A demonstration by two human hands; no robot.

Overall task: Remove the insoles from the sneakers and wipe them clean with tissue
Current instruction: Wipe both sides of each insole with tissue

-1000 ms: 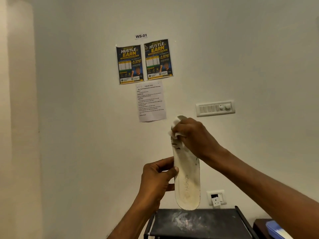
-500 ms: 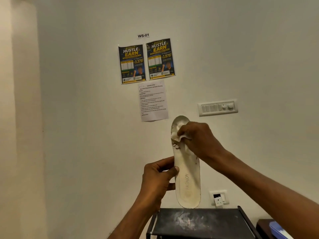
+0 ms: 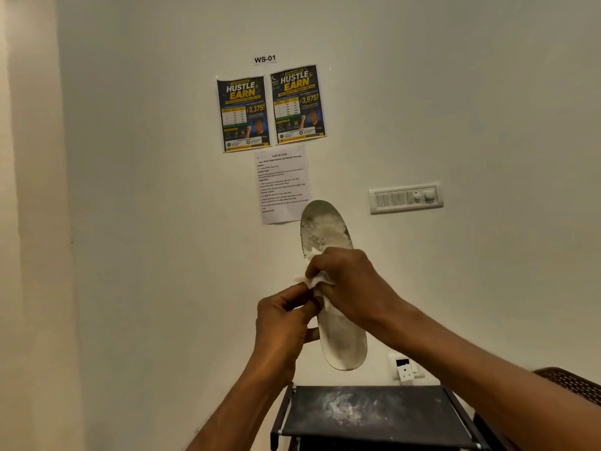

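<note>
The crumpled white tissue (image 3: 317,278), clutched in the curled right hand (image 3: 351,284), had been drawn from toe to mid-length of the white foam insole (image 3: 325,229). The insole was pinched just below by the left hand (image 3: 283,323). Wiping was judged unfinished.

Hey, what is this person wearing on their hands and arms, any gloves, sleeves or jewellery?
The left hand and right hand are bare: no gloves, rings, watch or bracelet show. The left forearm and right forearm are uncovered too, no sleeve in view.
</note>
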